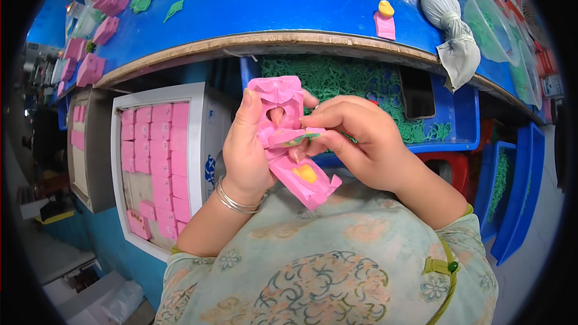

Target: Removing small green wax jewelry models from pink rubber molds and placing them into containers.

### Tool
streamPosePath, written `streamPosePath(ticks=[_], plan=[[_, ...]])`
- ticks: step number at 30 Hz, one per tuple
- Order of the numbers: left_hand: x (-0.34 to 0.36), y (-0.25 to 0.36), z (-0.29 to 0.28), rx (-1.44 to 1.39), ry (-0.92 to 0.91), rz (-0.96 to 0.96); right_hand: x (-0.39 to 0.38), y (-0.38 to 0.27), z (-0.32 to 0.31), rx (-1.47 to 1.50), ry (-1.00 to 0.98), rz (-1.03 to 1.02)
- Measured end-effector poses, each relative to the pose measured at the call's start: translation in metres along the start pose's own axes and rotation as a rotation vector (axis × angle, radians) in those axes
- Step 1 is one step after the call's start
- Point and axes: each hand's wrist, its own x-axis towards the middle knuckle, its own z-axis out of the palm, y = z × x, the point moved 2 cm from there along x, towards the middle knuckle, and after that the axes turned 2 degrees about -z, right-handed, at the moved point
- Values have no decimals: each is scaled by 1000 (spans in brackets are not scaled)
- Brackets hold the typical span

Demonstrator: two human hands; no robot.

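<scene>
My left hand [245, 147] is wrapped round a set of pink mould pieces in front of my body. The upper pink mould piece [282, 88] stands upright and has a hollow in it, with a fingertip showing through. Below, a second pink mould piece [312, 194] slants down to the right, a yellow patch [305, 173] lying in it. Between thumb and fingers, my right hand [366, 135] pinches the end of a narrow pink mould part [283, 138] with green material [306, 137] along its edge. Some left fingers are hidden behind the moulds.
Beyond my hands a blue tray [469, 135] holds green strands and a dark flat slab [416, 93]. A white-framed tray [198, 108] of pink blocks stands left. The blue table [265, 3] bears a yellow-topped pink block [384, 24] and a tied grey cloth bag [448, 21].
</scene>
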Motion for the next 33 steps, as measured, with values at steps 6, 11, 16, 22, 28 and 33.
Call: streamPosePath(ticks=[6,11,16,22,28,33], plan=[[-3,0,15,-140,-74,-74,-13,0,16,1156,253,746],[0,-4,13,-407,-212,-210,-23,2,18,1172,234,866],[0,-11,6,-45,-67,-86,1,-8,-9,-16,240,216],[3,-9,14,445,17,14,10,-10,-18,54,135,339],[11,-21,6,674,27,230,9,-30,-3,-332,98,-136],[2,-13,11,575,-44,308,14,-26,-15,-198,301,-59]])
